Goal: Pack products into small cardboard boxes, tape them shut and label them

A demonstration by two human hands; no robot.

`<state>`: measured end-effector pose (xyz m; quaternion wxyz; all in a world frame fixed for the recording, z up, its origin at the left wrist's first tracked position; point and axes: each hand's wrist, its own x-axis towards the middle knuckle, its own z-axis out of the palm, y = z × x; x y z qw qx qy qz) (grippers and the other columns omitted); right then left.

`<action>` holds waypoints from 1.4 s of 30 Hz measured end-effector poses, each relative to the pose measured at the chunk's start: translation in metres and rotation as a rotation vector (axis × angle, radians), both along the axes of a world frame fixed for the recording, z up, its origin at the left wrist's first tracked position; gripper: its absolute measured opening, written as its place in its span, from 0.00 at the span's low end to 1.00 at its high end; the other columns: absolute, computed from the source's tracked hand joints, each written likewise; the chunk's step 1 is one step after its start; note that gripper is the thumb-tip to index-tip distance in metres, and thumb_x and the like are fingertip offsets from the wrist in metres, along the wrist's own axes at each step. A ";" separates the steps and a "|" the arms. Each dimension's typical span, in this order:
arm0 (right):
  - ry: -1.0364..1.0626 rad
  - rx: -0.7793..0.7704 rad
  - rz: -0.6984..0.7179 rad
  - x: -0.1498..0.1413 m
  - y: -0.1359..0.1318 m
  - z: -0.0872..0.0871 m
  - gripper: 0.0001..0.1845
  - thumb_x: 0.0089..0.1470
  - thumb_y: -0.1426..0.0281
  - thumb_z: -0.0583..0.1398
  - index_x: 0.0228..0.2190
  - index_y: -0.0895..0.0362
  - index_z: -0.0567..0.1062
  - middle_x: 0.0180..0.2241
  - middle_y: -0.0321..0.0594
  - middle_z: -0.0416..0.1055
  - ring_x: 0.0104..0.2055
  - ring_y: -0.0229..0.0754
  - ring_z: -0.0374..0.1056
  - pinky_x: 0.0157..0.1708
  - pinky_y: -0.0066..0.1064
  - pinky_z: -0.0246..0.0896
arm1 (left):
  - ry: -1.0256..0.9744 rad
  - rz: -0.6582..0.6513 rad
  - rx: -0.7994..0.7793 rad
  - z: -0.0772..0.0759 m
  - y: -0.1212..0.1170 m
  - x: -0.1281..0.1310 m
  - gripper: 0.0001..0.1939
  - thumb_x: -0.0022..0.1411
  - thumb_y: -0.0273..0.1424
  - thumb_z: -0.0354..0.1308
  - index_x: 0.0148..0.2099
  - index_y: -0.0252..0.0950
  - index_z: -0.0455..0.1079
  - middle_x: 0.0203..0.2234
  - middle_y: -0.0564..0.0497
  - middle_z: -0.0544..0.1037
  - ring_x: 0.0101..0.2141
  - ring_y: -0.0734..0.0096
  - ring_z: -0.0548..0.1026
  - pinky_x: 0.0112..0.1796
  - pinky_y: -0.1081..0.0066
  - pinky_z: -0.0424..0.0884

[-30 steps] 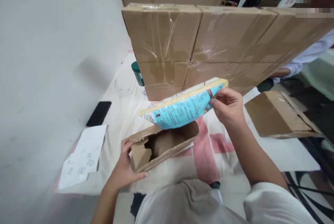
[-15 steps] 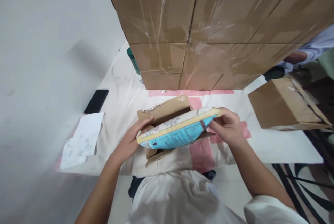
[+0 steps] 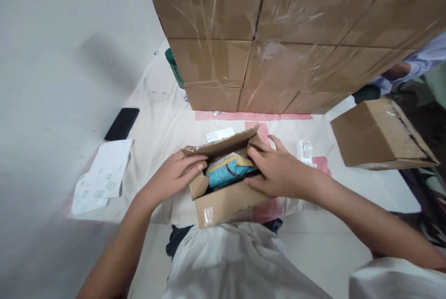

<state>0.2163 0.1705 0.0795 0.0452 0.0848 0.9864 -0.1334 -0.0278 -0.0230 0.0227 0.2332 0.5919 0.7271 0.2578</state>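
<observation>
Gripping the topless box at its nine o'clock end with the left hand, fingers and thumb curled over rim and flap, probably to steady it. Spanning the three o'clock end with the right hand, fingers spread, perhaps to hold the sides apart; impossible to tell how firmly. Between both, inside the box: a blue bag, laid lengthwise, likely to suit the narrow shape.

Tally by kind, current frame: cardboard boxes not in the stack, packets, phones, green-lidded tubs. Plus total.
Cardboard boxes: 2 (open box, far-right box)
Packets: 1 (blue packet)
Phones: 1 (black phone)
Tubs: 1 (green-lidded tub)
Total: 5
</observation>
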 end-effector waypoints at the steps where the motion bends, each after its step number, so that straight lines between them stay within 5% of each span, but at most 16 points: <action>1: -0.004 0.032 0.018 -0.003 0.002 -0.001 0.19 0.61 0.61 0.58 0.48 0.60 0.71 0.48 0.57 0.72 0.59 0.61 0.61 0.61 0.59 0.45 | 0.012 -0.014 -0.010 0.001 0.001 0.000 0.24 0.71 0.49 0.48 0.58 0.44 0.74 0.54 0.48 0.77 0.55 0.56 0.73 0.59 0.56 0.68; 5: -0.066 0.098 0.100 -0.014 0.013 -0.004 0.13 0.64 0.71 0.53 0.45 0.60 0.75 0.41 0.53 0.75 0.54 0.57 0.62 0.57 0.54 0.45 | 0.014 -0.035 -0.050 0.002 0.003 -0.001 0.24 0.71 0.50 0.48 0.57 0.44 0.74 0.53 0.50 0.78 0.54 0.58 0.74 0.58 0.58 0.68; 10: -0.170 0.166 0.092 -0.021 0.016 -0.014 0.12 0.64 0.70 0.54 0.39 0.59 0.77 0.36 0.52 0.77 0.51 0.58 0.61 0.51 0.49 0.48 | -0.031 -0.026 -0.125 -0.001 0.003 -0.003 0.24 0.72 0.50 0.47 0.59 0.47 0.72 0.55 0.51 0.78 0.54 0.58 0.74 0.57 0.59 0.69; 15: -0.099 0.094 0.098 -0.030 0.024 -0.008 0.27 0.58 0.55 0.64 0.50 0.62 0.73 0.47 0.56 0.75 0.49 0.58 0.65 0.47 0.43 0.53 | -0.026 -0.017 -0.128 -0.001 0.008 -0.003 0.23 0.71 0.50 0.47 0.56 0.46 0.74 0.52 0.51 0.79 0.51 0.58 0.76 0.54 0.60 0.69; 19: -0.013 0.021 0.098 -0.036 0.033 -0.002 0.25 0.66 0.59 0.57 0.60 0.57 0.66 0.48 0.50 0.75 0.45 0.51 0.68 0.41 0.37 0.53 | -0.046 -0.014 -0.137 0.000 0.010 -0.003 0.23 0.71 0.50 0.47 0.55 0.45 0.74 0.52 0.51 0.80 0.51 0.58 0.76 0.54 0.61 0.69; 21: -0.002 0.047 0.113 -0.035 0.035 -0.006 0.21 0.69 0.62 0.54 0.60 0.54 0.69 0.46 0.48 0.76 0.45 0.50 0.68 0.42 0.37 0.53 | -0.047 -0.003 -0.121 0.000 0.010 -0.002 0.23 0.71 0.50 0.47 0.55 0.45 0.75 0.52 0.50 0.80 0.51 0.58 0.76 0.54 0.61 0.70; 25: -0.097 0.191 0.179 -0.027 0.035 -0.019 0.17 0.67 0.60 0.56 0.42 0.55 0.82 0.40 0.49 0.79 0.49 0.56 0.62 0.46 0.44 0.52 | -0.023 -0.018 -0.085 0.000 0.010 -0.001 0.23 0.71 0.50 0.47 0.55 0.45 0.75 0.50 0.50 0.81 0.49 0.57 0.77 0.53 0.60 0.71; 31: -0.054 0.300 0.187 -0.013 0.025 -0.022 0.25 0.67 0.57 0.54 0.57 0.58 0.75 0.42 0.53 0.79 0.48 0.57 0.59 0.51 0.51 0.51 | 0.023 -0.031 -0.047 0.000 0.013 0.001 0.23 0.71 0.50 0.48 0.55 0.45 0.76 0.51 0.49 0.81 0.50 0.56 0.77 0.53 0.60 0.72; 37: -0.005 0.183 0.208 -0.002 0.020 -0.018 0.26 0.67 0.62 0.53 0.62 0.56 0.69 0.48 0.54 0.74 0.51 0.59 0.58 0.50 0.51 0.53 | -0.001 -0.041 -0.031 0.001 0.013 0.002 0.23 0.71 0.49 0.48 0.56 0.46 0.75 0.52 0.50 0.79 0.52 0.58 0.75 0.55 0.61 0.70; 42: 0.132 -0.059 0.158 0.009 0.031 -0.009 0.25 0.70 0.62 0.49 0.63 0.51 0.68 0.48 0.50 0.69 0.54 0.55 0.56 0.54 0.51 0.54 | -0.028 -0.038 -0.027 -0.005 0.014 0.000 0.22 0.72 0.49 0.48 0.58 0.48 0.74 0.53 0.49 0.76 0.54 0.58 0.73 0.57 0.59 0.69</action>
